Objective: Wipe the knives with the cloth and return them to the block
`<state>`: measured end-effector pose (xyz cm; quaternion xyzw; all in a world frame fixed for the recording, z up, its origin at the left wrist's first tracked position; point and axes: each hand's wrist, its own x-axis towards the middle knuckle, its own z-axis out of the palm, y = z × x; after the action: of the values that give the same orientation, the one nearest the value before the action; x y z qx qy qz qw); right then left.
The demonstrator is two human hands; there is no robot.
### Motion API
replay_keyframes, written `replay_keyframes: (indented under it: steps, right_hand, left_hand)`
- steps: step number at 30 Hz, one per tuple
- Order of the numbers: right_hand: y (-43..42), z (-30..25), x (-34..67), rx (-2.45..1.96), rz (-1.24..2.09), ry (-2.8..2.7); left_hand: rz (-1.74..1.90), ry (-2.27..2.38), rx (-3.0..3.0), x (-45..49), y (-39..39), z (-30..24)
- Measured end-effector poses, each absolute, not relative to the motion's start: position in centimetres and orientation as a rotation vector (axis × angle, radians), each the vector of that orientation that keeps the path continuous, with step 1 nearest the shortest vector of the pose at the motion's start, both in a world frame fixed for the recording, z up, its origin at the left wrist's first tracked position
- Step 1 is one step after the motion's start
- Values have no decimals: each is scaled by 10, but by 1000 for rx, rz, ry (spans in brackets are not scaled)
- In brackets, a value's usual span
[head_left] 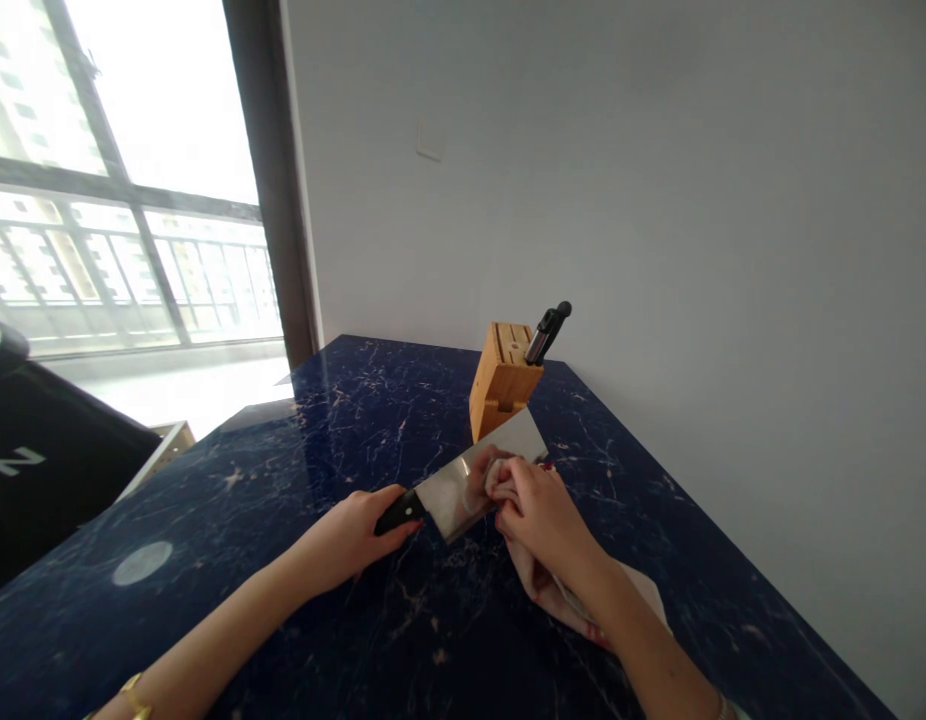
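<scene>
My left hand (354,535) is closed around the black handle of a steel cleaver (463,485), holding it just above the dark blue marble table (283,520). The wide blade points away to the right. My right hand (542,515) is closed on a pale cloth (560,590) and presses it against the flat of the blade. The rest of the cloth hangs under my right wrist onto the table.
A wooden knife block (500,380) stands behind the cleaver near the white wall, with one black-handled knife (547,332) in it. A big window is at the left. A black object (35,450) sits at the table's left edge.
</scene>
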<state>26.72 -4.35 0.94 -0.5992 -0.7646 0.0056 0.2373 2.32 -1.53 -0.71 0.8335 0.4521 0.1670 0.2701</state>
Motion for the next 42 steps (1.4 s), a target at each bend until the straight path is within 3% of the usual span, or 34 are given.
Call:
replay_keyframes:
  steps: [11,16,24,42]
  right_hand:
    - [-46,13,269,-1713,-97,-2192]
    - [-49,6,259,-1526,-77,-2380]
    - [-44,8,264,-1700,-100,-2080]
    - [-48,4,253,-1543,-29,-2074]
  left_hand:
    - [444,1213,2237,24,-15,-8]
    - [461,1211,2235,24,-15,-8]
    - [472,1219,2230,24,-16,-6]
    - [467,1205,2230,24,-15,-6]
